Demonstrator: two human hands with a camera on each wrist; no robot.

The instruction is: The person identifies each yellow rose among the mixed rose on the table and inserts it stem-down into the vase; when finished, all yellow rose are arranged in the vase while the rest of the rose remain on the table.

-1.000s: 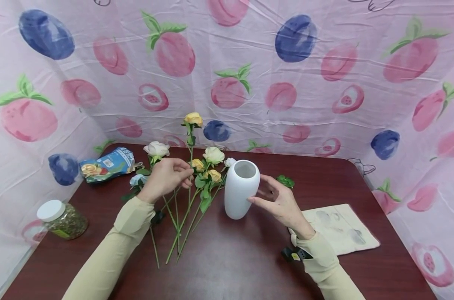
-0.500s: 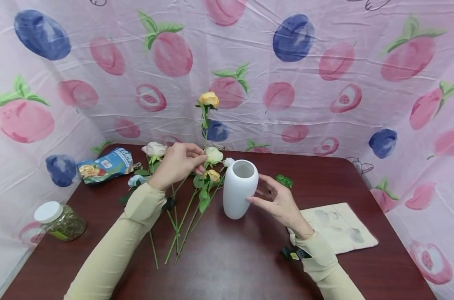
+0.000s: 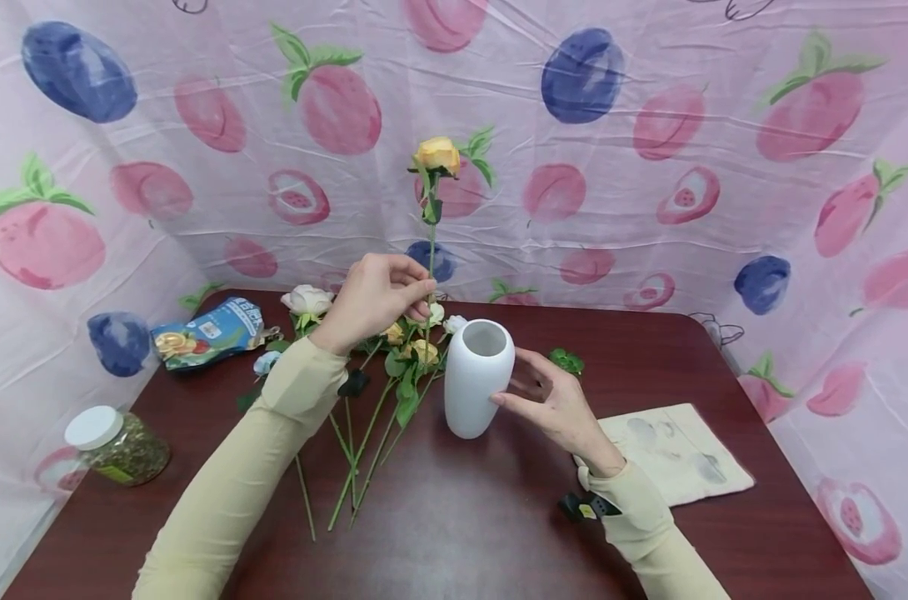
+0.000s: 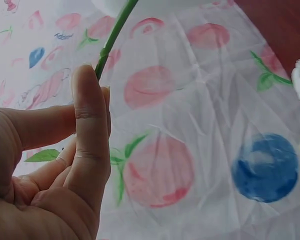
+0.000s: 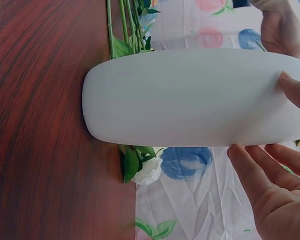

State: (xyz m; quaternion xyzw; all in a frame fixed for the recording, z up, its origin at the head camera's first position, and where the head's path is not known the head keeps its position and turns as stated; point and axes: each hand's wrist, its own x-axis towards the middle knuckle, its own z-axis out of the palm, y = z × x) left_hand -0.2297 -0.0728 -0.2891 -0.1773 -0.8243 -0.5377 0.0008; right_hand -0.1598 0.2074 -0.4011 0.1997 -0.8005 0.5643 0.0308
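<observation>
A yellow rose (image 3: pixel 439 156) stands upright in the air, its stem pinched between thumb and fingers of my left hand (image 3: pixel 382 302), just left of and above the vase mouth. The left wrist view shows the green stem (image 4: pixel 115 37) rising from the fingertips of that hand (image 4: pixel 75 150). My right hand (image 3: pixel 566 408) holds the white vase (image 3: pixel 472 392) from its right side, thumb in front. In the right wrist view, the thumb and fingers of this hand (image 5: pixel 275 190) touch opposite sides of the vase (image 5: pixel 185 97), whose base rests on the table.
Several roses with long green stems (image 3: pixel 364 450) lie left of the vase. Farther left are a blue snack pouch (image 3: pixel 212 333) and a white-lidded jar (image 3: pixel 127 450). A green leafy piece (image 3: pixel 566 361) and a pale cloth (image 3: pixel 671 454) lie to the right. A patterned curtain (image 3: pixel 491 83) hangs behind.
My left hand has moved up and to the right, raising the yellow rose from among the other flowers toward the vase. The right hand keeps its hold on the vase.
</observation>
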